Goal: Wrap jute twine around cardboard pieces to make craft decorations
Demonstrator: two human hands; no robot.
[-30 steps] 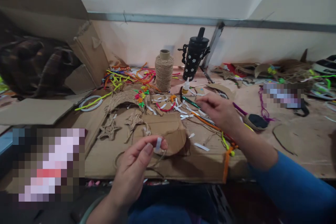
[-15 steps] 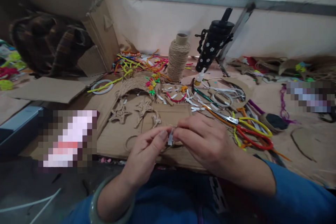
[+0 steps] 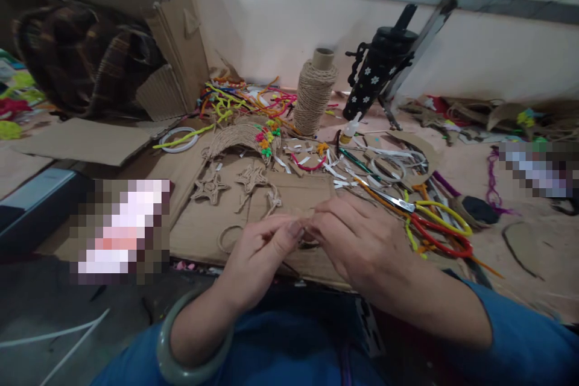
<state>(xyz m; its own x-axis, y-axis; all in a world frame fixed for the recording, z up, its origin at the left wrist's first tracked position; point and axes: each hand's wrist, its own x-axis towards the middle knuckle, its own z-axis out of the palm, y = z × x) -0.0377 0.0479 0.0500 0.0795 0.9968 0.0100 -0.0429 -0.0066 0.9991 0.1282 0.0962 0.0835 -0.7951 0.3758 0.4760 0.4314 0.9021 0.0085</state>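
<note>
Over the front of the cardboard sheet (image 3: 289,193), my left hand (image 3: 262,253) and my right hand (image 3: 366,247) meet with thumbs and fingertips pinched together. Whatever they pinch is small and mostly hidden; a thin brownish edge shows beneath the fingertips. Just beyond my left hand lie two twine-wrapped stars, a left star (image 3: 210,189) and a right star (image 3: 251,179). Behind them rests a twine crescent (image 3: 235,140) with small coloured flowers at its right end. A small cardboard ring (image 3: 221,240) lies beside my left hand.
Scissors (image 3: 441,235) with red and yellow handles lie right of my right hand. A twine spool (image 3: 314,96), a small glue bottle (image 3: 350,130) and a black flowered tumbler (image 3: 380,72) stand behind. Pipe cleaners (image 3: 226,105) and paper scraps are strewn about. A cardboard box (image 3: 174,42) stands left.
A white strip that showed between my fingertips is no longer seen there. A small white bit now shows at the front edge below my hands. My fingertips stay together; the view has shifted slightly.
</note>
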